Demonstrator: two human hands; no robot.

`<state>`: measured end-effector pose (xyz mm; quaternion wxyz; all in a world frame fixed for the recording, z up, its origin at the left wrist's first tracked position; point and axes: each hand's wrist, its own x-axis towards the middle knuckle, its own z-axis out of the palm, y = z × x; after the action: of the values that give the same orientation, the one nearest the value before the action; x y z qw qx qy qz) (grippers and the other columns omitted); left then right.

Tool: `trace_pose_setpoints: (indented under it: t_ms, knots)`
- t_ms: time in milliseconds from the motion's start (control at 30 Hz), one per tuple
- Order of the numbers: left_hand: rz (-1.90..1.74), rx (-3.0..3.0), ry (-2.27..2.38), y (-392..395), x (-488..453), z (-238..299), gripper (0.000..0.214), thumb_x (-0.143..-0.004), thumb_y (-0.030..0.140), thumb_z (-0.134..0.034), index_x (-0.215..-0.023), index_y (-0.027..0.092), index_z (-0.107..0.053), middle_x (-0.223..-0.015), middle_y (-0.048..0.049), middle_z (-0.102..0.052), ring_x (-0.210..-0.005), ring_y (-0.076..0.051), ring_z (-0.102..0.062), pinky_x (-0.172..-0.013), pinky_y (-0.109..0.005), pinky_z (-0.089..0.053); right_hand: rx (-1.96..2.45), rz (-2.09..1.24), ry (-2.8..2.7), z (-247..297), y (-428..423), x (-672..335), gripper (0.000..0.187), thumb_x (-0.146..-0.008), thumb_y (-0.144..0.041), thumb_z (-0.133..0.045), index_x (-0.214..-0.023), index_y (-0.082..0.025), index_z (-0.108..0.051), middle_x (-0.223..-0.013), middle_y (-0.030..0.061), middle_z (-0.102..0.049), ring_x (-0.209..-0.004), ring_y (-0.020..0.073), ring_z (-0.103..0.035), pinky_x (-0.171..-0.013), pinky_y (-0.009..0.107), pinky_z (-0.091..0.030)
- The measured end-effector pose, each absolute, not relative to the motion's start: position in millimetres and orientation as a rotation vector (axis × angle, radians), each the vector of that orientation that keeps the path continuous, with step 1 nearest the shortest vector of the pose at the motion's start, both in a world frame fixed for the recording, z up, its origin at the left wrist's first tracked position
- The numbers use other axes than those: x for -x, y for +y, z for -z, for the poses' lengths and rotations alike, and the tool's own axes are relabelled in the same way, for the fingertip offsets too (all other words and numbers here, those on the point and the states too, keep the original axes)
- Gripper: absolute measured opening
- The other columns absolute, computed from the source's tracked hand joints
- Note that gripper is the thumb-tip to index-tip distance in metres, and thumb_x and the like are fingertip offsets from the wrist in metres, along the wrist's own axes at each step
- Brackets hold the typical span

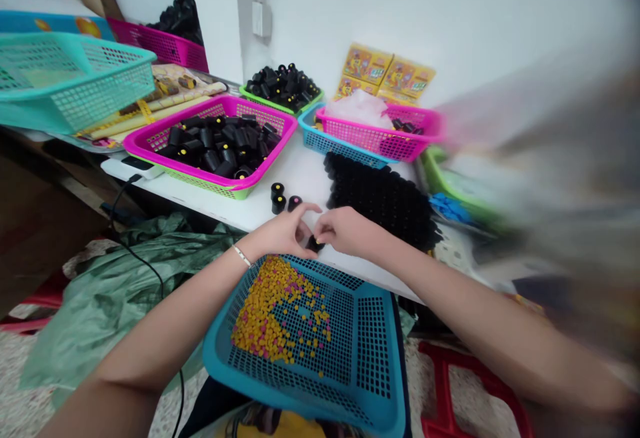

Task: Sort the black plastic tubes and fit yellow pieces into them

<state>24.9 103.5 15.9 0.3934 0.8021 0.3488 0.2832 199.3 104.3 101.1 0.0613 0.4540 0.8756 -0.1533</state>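
Note:
A small black plastic cylinder [315, 245] sits at the table's front edge, between my two hands. My left hand [289, 231] curls round its left side, with the thumb at its near side and the index finger raised above; part of the grip is hidden. My right hand [347, 230] pinches a tiny yellow piece over the top of the cylinder. Behind my left hand stand several black cylinders [278, 198] with yellow or pink dots on top. Beneath my wrists, a blue basket [370, 351] holds many small yellow and pink round pieces [267, 311].
Black cylinders fill a magenta basket [145, 148] and a green basket [320, 98]. A dense block of black cylinders [383, 198] stands right of centre. Behind it are a pink basket [360, 137] and yellow boxes [367, 65]. A red stool [443, 385] stands below right.

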Motion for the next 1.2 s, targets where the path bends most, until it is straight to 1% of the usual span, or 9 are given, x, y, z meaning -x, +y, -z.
trace_pose_setpoints:
  t_ms: [167,233,367,533,667,800,967,1100,1200]
  knots:
    - [-0.724,-2.007,0.874,103,-26,-16,0.083,-0.064,0.032,-0.081,-0.133,0.019,-0.037,-0.062,0.0074,-0.061,-0.052,-0.01,-0.05,-0.054,-0.021,-0.038,-1.466,0.634,2.882,-84,88,-215,0.017,-0.085,-0.01,-0.059,-0.088,-0.016,-0.076,-0.093,0.007,-0.075,-0.085,0.017,-0.068,-0.08,0.026,-0.049]
    - [-0.721,-1.999,0.879,103,-26,-16,0.083,-0.064,0.032,-0.081,-0.133,0.019,-0.037,-0.062,0.0073,-0.06,-0.052,-0.011,-0.05,-0.054,-0.021,-0.037,-1.504,0.651,2.889,-81,87,-215,0.019,-0.085,-0.01,-0.058,-0.088,-0.015,-0.076,-0.092,0.0069,-0.075,-0.082,0.0167,-0.068,-0.077,0.026,-0.049]
    - [-0.714,-2.008,0.881,104,-25,-15,0.084,-0.064,0.033,-0.081,-0.133,0.02,-0.037,-0.063,0.0069,-0.06,-0.053,-0.011,-0.051,-0.054,-0.021,-0.038,-1.523,0.749,2.743,-89,98,-211,0.015,-0.079,-0.013,-0.063,-0.083,-0.017,-0.077,-0.08,0.0048,-0.076,-0.071,0.016,-0.068,-0.069,0.025,-0.051]
    - [-0.702,-2.039,0.864,104,-24,-18,0.086,-0.064,0.033,-0.082,-0.135,0.018,-0.036,-0.063,0.0064,-0.062,-0.052,-0.01,-0.05,-0.054,-0.021,-0.039,-1.547,1.119,2.403,-110,119,-207,0.013,-0.074,-0.023,-0.072,-0.085,-0.02,-0.078,-0.067,0.0035,-0.074,-0.066,0.0181,-0.071,-0.06,0.026,-0.054]
    - [-0.696,-2.039,0.854,104,-25,-19,0.085,-0.065,0.03,-0.081,-0.136,0.017,-0.035,-0.063,0.0058,-0.063,-0.052,-0.01,-0.05,-0.054,-0.022,-0.04,-1.557,1.343,2.237,-113,130,-206,0.01,-0.071,-0.024,-0.076,-0.079,-0.019,-0.079,-0.072,0.0054,-0.076,-0.071,0.0185,-0.072,-0.063,0.025,-0.057]
    - [-0.695,-2.028,0.849,105,-24,-17,0.088,-0.064,0.032,-0.082,-0.136,0.017,-0.035,-0.064,0.0054,-0.064,-0.053,-0.011,-0.052,-0.055,-0.022,-0.042,-1.556,1.55,2.086,-111,136,-203,0.002,-0.069,-0.017,-0.077,-0.071,-0.018,-0.076,-0.075,0.0057,-0.077,-0.075,0.0174,-0.073,-0.067,0.024,-0.058]
    - [-0.69,-2.035,0.843,107,-24,-15,0.09,-0.063,0.034,-0.083,-0.137,0.017,-0.033,-0.065,0.0054,-0.064,-0.053,-0.011,-0.052,-0.057,-0.023,-0.043,-1.56,1.505,2.003,-116,139,-197,0.008,-0.069,-0.012,-0.075,-0.066,-0.019,-0.074,-0.069,0.0032,-0.076,-0.077,0.017,-0.074,-0.065,0.022,-0.057]
    - [-0.68,-2.034,0.848,105,-24,-18,0.089,-0.064,0.035,-0.083,-0.135,0.017,-0.034,-0.064,0.0053,-0.064,-0.052,-0.011,-0.05,-0.057,-0.023,-0.042,-1.581,1.566,2.015,-110,139,-199,0.01,-0.07,-0.01,-0.074,-0.066,-0.018,-0.073,-0.066,0.0018,-0.075,-0.072,0.0145,-0.073,-0.072,0.024,-0.059]
    - [-0.678,-2.023,0.855,104,-24,-21,0.084,-0.065,0.033,-0.081,-0.133,0.017,-0.035,-0.061,0.0071,-0.061,-0.05,-0.01,-0.048,-0.054,-0.021,-0.04,-1.573,1.647,2.075,-103,136,-205,0.01,-0.073,-0.011,-0.074,-0.069,-0.02,-0.074,-0.072,0.0014,-0.076,-0.073,0.0132,-0.073,-0.076,0.025,-0.059]
